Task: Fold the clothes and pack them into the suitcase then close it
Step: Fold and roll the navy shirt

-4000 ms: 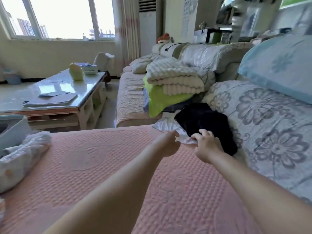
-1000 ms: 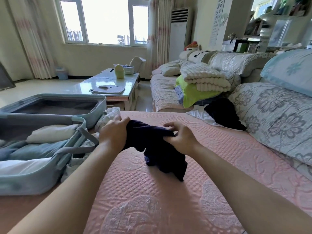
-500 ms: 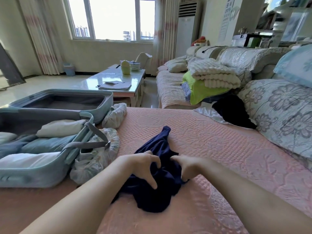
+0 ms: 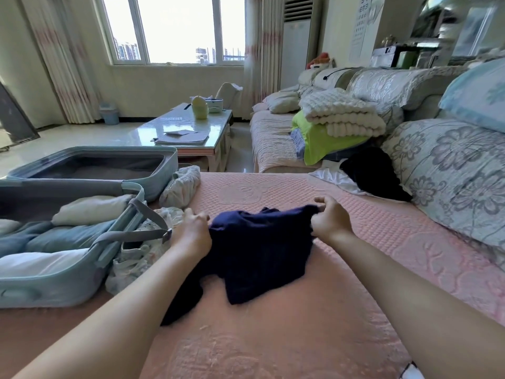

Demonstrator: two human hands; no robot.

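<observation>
Entry: we log the navy garment [image 4: 259, 247] on the pink quilted cover [image 4: 300, 346], its upper edge stretched between both hands.

Left hand [image 4: 191, 232]: fingers curled around the garment's left upper edge, gripping it.

Right hand [image 4: 329, 218]: fingertips pinch the right upper corner; one finger stands raised above the cloth.

The lower part of the garment trails crumpled toward us, partly under the left forearm.

We note the suitcase [image 4: 68, 277] open at the left, near the left hand. Its near half holds folded clothes [image 4: 90, 205] beneath a grey strap [image 4: 131, 235].

A black garment [image 4: 374, 173] lies on a white one [image 4: 330, 177], well apart at the right, against the floral cushion [image 4: 451, 173].
</observation>
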